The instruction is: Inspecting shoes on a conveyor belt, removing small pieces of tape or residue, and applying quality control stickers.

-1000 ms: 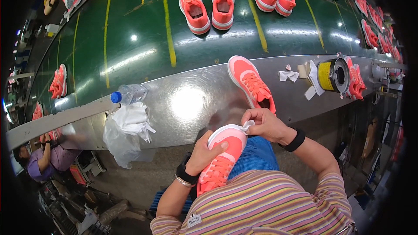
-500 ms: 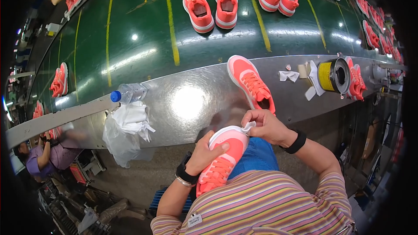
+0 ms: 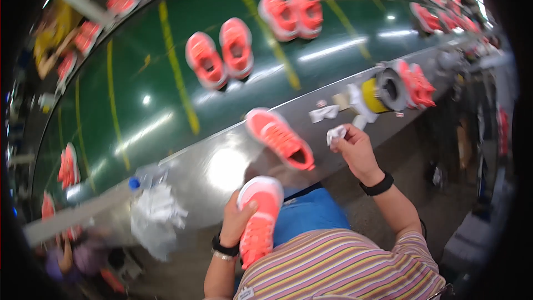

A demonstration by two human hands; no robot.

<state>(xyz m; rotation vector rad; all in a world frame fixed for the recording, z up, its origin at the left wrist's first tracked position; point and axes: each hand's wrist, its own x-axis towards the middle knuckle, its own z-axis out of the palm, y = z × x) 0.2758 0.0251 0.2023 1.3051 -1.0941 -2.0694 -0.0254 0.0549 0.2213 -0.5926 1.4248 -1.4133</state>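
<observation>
My left hand (image 3: 235, 221) grips a coral-pink sneaker (image 3: 260, 219) with a white toe, held over my lap with its toe pointing away from me. Raised to the right over the metal ledge (image 3: 222, 166), my right hand (image 3: 355, 149) pinches a small crumpled white wad (image 3: 335, 133). A second coral sneaker (image 3: 280, 139) lies on the ledge just left of that hand, apart from it.
A yellow tape roll (image 3: 382, 93) and white scraps (image 3: 324, 113) sit on the ledge to the right. A blue-capped plastic bottle (image 3: 145, 178) and a crumpled clear bag (image 3: 152, 219) lie at the left. Pairs of coral sneakers (image 3: 221, 58) ride the green conveyor (image 3: 139, 105) beyond.
My right hand has left the sneaker's toe and moved up and right with a white wad. My view has swung, so the ledge and belt now look tilted.
</observation>
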